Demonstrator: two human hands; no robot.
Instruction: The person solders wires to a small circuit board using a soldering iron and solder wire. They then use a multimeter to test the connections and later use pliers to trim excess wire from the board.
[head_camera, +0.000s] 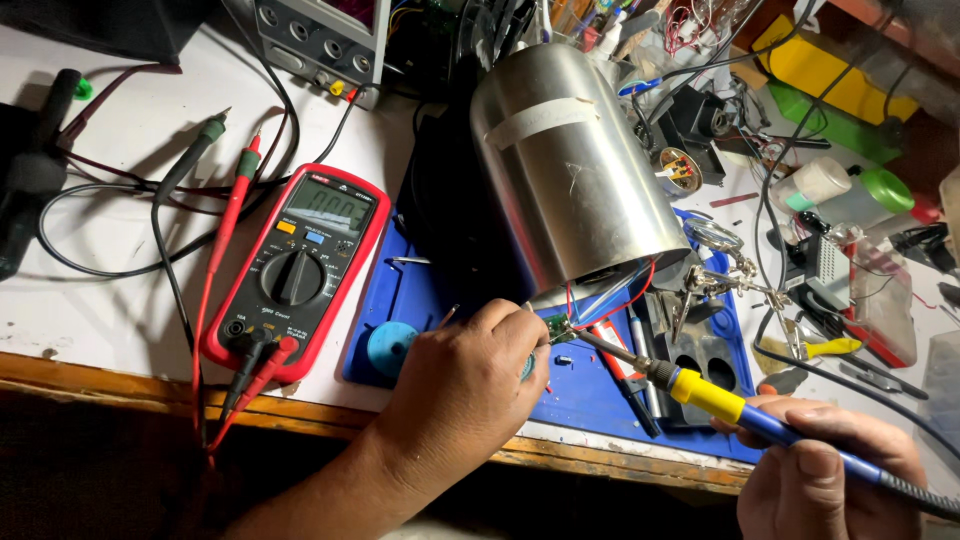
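Note:
My left hand (468, 378) pinches a small green circuit board (557, 328) above the blue work mat (590, 395). Red and blue wires (615, 298) run from the board up into a tilted stainless steel cylinder (570, 165). My right hand (828, 482) grips a soldering iron (740, 412) with a blue and yellow handle. Its metal tip points left and reaches the board.
A red multimeter (297, 268) with red and black probes (222, 170) lies at left on the white bench. A bench power supply (320, 40) stands at the back. A helping-hands clamp with magnifier (722, 265), bottles (845, 190) and cluttered tools fill the right side.

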